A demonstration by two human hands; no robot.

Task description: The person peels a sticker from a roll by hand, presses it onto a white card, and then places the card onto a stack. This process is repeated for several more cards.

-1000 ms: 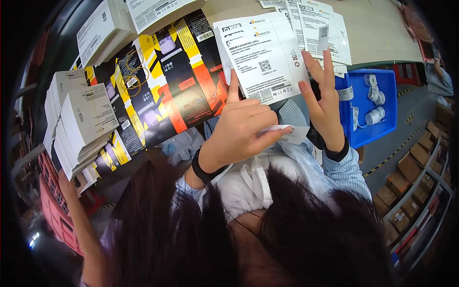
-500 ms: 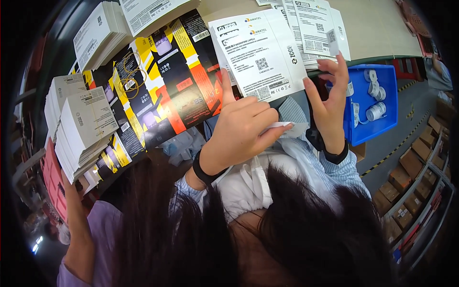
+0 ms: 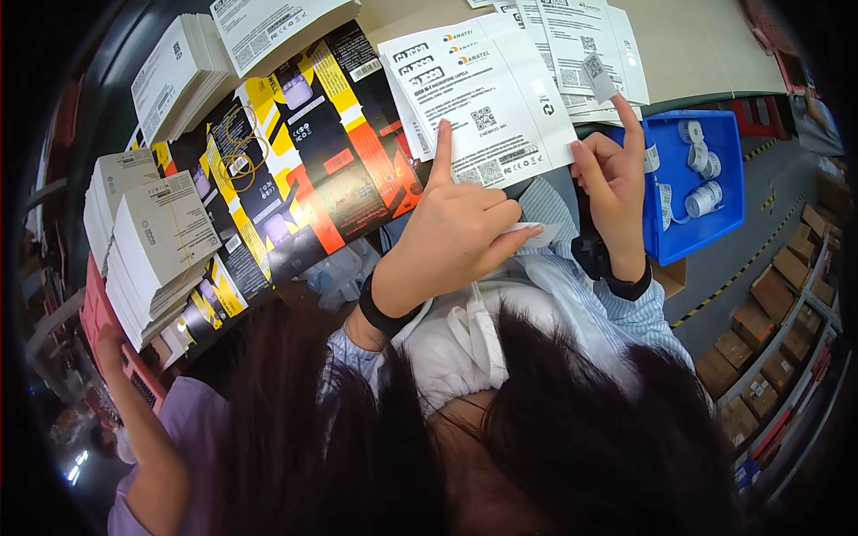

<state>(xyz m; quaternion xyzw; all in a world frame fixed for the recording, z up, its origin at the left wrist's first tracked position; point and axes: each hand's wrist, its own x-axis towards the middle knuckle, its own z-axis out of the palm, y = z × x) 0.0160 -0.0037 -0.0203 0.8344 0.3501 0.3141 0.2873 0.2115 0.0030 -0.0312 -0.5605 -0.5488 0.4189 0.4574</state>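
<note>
A loose pile of white printed leaflets (image 3: pixel 514 89) lies in front of me, its edges fanned out at the left. My left hand (image 3: pixel 451 232) rests over the pile's lower edge, index finger stretched onto the top leaflet. Its thumb and curled fingers close on a small white strip of paper (image 3: pixel 542 234). At the pile's right corner is my right hand (image 3: pixel 615 174), thumb at the leaflet's edge and the other fingers curled. A small sticker with a square code (image 3: pixel 598 77) clings to its raised index fingertip, over more leaflets (image 3: pixel 572 36) behind.
At right, a blue bin (image 3: pixel 657 246) holds several white label rolls (image 3: pixel 703 198). Printed black, yellow and red card sheets (image 3: pixel 308 170) lie left, with rubber bands (image 3: pixel 239 147) on them. Leaflet stacks (image 3: pixel 165 223) stand farther left. Another person's arm (image 3: pixel 147 429) reaches in at lower left.
My right hand has closed in from spread fingers, its thumb now at the leaflet's edge. My left index finger has shifted right onto the top leaflet. The other person's arm has moved.
</note>
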